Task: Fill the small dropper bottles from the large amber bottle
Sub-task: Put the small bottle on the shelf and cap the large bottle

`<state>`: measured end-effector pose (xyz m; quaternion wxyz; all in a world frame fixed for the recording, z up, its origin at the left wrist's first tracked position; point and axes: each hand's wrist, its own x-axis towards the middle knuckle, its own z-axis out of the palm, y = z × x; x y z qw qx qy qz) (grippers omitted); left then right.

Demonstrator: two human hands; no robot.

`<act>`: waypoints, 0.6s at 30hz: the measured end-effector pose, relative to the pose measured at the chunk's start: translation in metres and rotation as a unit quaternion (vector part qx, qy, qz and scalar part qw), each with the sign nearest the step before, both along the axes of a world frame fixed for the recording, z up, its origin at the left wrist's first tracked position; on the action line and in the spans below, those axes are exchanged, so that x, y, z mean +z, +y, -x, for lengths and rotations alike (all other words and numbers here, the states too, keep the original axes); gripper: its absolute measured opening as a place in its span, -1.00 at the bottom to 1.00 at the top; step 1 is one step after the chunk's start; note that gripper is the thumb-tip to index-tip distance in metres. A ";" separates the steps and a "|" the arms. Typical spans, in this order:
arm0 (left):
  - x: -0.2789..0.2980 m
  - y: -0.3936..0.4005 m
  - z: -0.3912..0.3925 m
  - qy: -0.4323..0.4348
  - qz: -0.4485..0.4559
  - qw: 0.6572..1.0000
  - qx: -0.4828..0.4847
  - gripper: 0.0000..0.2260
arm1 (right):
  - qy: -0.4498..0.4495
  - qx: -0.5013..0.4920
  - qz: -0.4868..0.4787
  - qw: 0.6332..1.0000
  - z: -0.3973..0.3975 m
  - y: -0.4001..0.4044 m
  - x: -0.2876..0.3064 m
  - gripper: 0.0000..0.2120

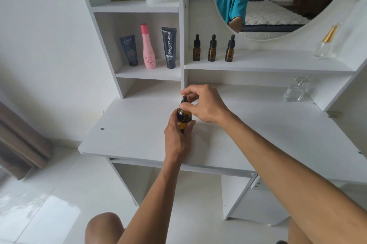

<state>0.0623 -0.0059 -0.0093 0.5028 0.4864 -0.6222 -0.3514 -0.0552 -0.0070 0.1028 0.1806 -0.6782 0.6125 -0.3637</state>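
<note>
While the left hand (177,140) is gripping the amber bottle (184,117) upright over the desk (258,134) to steady it, the right hand (204,102) is pinching its dropper cap (184,100), likely unscrewing; three small bottles (213,49) are waiting, shelved.

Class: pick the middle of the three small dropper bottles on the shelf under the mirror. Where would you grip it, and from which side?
Grip the middle dropper bottle round its amber body, coming from the front, open side of the shelf. It stands upright between two neighbours, so the sides are tight, and the mirror hangs close above. The narrow black dropper cap would probably give a less steady hold.
</note>
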 end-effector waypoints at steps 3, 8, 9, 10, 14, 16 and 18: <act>0.000 -0.001 0.000 -0.004 0.001 1.000 0.001 -0.68 | -0.005 0.014 -0.006 1.000 -0.001 0.001 0.000 -0.71; 0.002 0.001 0.000 -0.003 -0.001 1.000 0.000 -0.68 | -0.002 -0.012 0.004 1.000 -0.002 -0.001 -0.001 -0.65; 0.001 0.000 0.000 -0.002 0.002 1.000 -0.001 -0.69 | -0.001 -0.003 -0.005 1.000 -0.001 -0.001 0.000 -0.65; 0.001 0.000 0.000 -0.003 0.004 1.000 -0.001 -0.70 | -0.002 0.007 -0.012 1.000 0.000 0.000 0.000 -0.65; -0.001 -0.001 0.000 -0.007 0.004 1.000 -0.001 -0.68 | -0.007 -0.005 -0.003 1.000 -0.002 0.000 -0.001 -0.68; -0.001 0.000 0.000 -0.007 0.008 1.000 -0.002 -0.67 | -0.008 -0.020 -0.004 1.000 -0.002 0.000 -0.001 -0.64; -0.001 0.000 0.000 -0.004 0.011 1.000 -0.005 -0.69 | -0.004 -0.010 -0.013 1.000 -0.001 0.000 0.000 -0.64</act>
